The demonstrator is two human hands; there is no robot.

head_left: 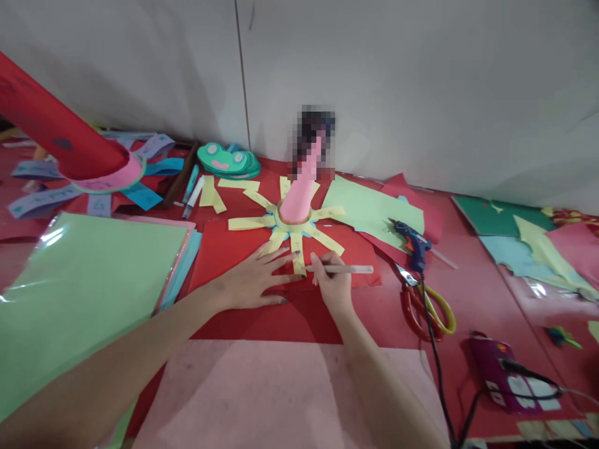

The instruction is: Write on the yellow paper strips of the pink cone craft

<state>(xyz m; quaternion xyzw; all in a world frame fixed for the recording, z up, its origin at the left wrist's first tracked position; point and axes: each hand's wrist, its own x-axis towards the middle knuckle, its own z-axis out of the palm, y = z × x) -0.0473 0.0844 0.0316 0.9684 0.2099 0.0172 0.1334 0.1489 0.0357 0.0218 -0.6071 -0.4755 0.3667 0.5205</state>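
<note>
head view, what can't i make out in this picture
All in the head view:
Writing on the yellow strips: too small
Tip of the pink cone: blurred by pixelation
Far end of the red paper tube: cut off by left edge
Part of the red sheet: under the left hand

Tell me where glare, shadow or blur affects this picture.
Head view: white glare streaks the green sheet at left; head view: soft shadows dim the left of the wall; head view: square pixel blocks obscure the tip of the pink cone.

red cone (77, 134): left-edge cropped | yellow strips (296, 247): writing illegible | pink cone (300, 196): tip pixelated
</note>
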